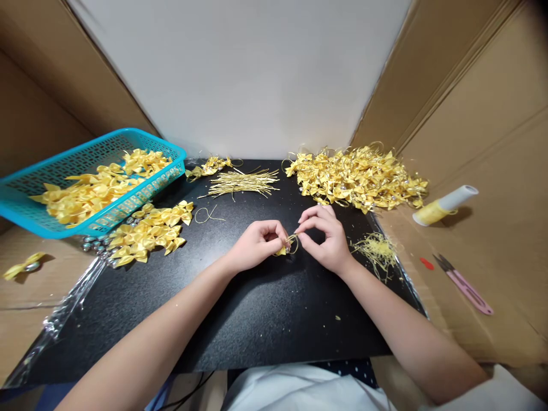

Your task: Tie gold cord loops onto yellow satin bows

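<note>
Fingertips work close together over the middle of the black counter (192, 308): the left hand (258, 245) is closed, gripping a small yellow bow (281, 250) between thumb and fingers, while the right hand (324, 240) pinches the thin gold cord (295, 241) that loops from it, its outer fingers loosely curled. Just beyond the left hand, a single curled cord (208, 214) lies on the black surface, and behind it a bundle of straight gold cords (244, 182) lies crosswise. Near the right forearm sits a tangle of cord clippings (377, 249). Farther back on the right spreads a large heap of corded bows (359, 178); a smaller cluster of them (214, 165) is at the back left. To the left, loose yellow bows (149, 233) lie beside silvery beads (96, 245), next to a blue basket (128, 210) holding more bows. Farthest left, one bow with a silvery bead (25, 266) rests on cardboard. On the right-hand cardboard (509, 251) are a white tube wound with yellow thread (445, 205), a red piece (427, 263) and pink-handled snips (467, 288).
</note>
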Action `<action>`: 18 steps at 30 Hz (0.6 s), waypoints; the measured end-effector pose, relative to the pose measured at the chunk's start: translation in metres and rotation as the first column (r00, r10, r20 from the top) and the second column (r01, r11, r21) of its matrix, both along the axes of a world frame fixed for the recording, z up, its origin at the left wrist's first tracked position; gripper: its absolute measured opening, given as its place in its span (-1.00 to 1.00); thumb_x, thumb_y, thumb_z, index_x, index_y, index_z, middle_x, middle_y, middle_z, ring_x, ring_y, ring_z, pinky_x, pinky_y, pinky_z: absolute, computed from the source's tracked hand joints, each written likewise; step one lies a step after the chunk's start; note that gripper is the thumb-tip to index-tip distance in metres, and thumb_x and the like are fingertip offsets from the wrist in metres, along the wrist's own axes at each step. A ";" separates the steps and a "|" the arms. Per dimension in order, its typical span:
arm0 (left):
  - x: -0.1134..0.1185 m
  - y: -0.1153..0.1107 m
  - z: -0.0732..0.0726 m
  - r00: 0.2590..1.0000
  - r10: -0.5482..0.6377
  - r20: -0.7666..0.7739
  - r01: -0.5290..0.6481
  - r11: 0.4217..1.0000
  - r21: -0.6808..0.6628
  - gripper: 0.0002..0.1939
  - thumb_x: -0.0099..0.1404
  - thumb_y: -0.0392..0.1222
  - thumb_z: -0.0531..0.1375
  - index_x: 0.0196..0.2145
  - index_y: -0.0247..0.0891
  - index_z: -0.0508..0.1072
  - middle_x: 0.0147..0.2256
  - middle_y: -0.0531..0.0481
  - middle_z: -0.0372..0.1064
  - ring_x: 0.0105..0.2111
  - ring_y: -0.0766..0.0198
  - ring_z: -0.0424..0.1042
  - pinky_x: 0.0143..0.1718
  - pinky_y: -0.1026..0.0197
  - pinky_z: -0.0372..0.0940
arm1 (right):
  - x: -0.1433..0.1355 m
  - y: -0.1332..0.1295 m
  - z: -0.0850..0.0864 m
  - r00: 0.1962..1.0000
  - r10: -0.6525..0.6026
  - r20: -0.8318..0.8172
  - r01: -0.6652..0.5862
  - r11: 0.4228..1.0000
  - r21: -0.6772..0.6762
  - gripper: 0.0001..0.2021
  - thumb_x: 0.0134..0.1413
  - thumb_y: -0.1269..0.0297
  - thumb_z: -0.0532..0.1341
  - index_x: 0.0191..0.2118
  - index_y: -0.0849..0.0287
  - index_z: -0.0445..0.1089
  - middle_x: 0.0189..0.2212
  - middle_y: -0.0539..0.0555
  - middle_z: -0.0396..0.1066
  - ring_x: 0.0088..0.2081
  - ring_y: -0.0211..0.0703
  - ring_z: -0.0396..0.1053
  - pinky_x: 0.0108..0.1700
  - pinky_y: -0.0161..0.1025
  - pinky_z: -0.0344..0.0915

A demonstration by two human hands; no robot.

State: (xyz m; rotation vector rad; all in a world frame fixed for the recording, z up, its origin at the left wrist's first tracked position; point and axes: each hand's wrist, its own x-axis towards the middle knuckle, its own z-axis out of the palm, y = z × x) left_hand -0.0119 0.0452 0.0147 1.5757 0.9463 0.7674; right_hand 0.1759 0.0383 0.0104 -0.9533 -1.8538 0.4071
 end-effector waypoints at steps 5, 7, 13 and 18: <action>0.000 0.001 -0.001 1.000 0.009 0.017 -0.009 1.000 0.002 -0.92 0.08 -0.26 0.15 -0.53 -0.31 0.37 -0.49 0.02 0.43 -0.46 0.37 0.36 -0.38 0.29 0.28 | 0.000 0.001 0.000 0.992 0.067 -0.109 -0.074 0.995 -0.063 -0.91 -0.01 0.38 0.20 -0.49 0.10 0.38 -0.37 0.02 0.40 -0.24 -0.10 0.33 -0.08 -0.06 0.21; 0.001 0.001 0.000 0.999 0.009 0.033 -0.009 1.000 0.010 -0.91 0.08 -0.25 0.16 -0.54 -0.31 0.36 -0.47 0.01 0.42 -0.45 0.37 0.36 -0.39 0.29 0.28 | 0.000 0.002 0.000 0.987 0.089 -0.135 -0.102 0.991 -0.090 -0.91 -0.01 0.38 0.19 -0.49 0.10 0.36 -0.37 0.02 0.40 -0.24 -0.10 0.33 -0.08 -0.06 0.20; 0.002 0.000 0.002 0.999 0.016 0.031 -0.017 1.000 0.026 -0.89 0.07 -0.25 0.14 -0.56 -0.30 0.32 -0.40 -0.03 0.43 -0.44 0.36 0.35 -0.39 0.27 0.29 | 0.001 0.004 -0.002 0.973 0.156 -0.168 -0.185 0.966 -0.178 -0.90 0.00 0.33 0.17 -0.50 0.11 0.33 -0.37 0.04 0.40 -0.24 -0.09 0.31 -0.08 -0.07 0.21; 0.001 0.001 0.000 1.000 0.018 0.018 -0.019 0.999 0.036 -0.92 0.06 -0.29 0.13 -0.57 -0.30 0.33 -0.45 0.01 0.41 -0.45 0.38 0.34 -0.40 0.30 0.28 | 0.001 0.005 -0.002 0.943 0.226 -0.244 -0.286 0.926 -0.246 -0.89 0.02 0.31 0.13 -0.50 0.11 0.27 -0.37 0.04 0.38 -0.23 -0.08 0.30 -0.06 -0.06 0.19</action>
